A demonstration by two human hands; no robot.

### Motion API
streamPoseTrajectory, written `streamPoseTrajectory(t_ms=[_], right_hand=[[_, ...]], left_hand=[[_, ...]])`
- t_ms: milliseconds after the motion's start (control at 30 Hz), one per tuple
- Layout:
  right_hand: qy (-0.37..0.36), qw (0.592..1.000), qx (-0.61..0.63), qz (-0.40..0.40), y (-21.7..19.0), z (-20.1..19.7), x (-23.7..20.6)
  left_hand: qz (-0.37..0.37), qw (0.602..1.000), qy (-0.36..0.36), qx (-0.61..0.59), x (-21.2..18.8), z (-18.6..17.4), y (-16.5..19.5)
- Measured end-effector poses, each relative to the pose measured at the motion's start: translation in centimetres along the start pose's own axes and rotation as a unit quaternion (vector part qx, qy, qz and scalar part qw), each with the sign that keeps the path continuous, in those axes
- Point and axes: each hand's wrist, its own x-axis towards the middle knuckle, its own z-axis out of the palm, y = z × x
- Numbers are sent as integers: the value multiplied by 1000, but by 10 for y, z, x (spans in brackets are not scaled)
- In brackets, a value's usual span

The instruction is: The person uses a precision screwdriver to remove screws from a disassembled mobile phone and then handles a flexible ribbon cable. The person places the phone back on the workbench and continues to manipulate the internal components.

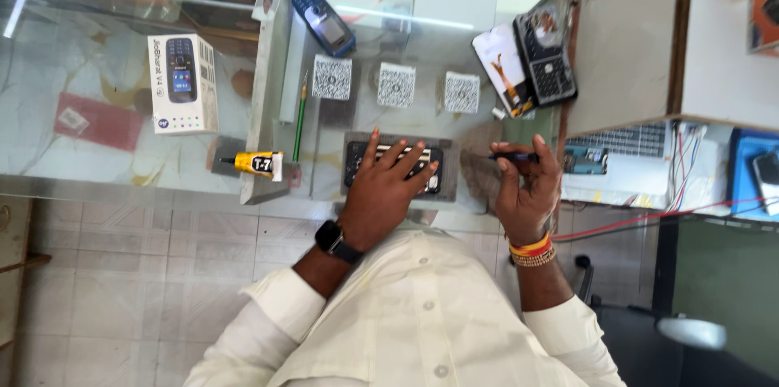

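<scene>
My left hand lies flat with fingers spread on a dark phone that rests on a grey mat on the glass counter. A black watch sits on that wrist. My right hand is raised just right of the mat, its fingers pinching a slim dark screwdriver held level. Orange and beaded bands circle that wrist.
On the counter lie a yellow glue tube, a green pencil, a white phone box, a blue keypad phone, three patterned cubes and a black keypad phone. A laptop sits at right.
</scene>
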Motion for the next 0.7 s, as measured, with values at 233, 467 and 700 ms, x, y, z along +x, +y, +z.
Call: streamPoseTrajectory(t_ms=[233, 467, 700], right_hand=[[-78, 994, -74, 13, 19, -19, 13], [-84, 986, -135, -56, 22, -18, 8], [-31, 999, 1, -19, 22, 4, 13]], left_hand=[[-33, 999, 12, -25, -4, 9, 6], [-24, 999, 9, 43, -5, 9, 7], [-12, 999, 41, 6, -6, -4, 7]])
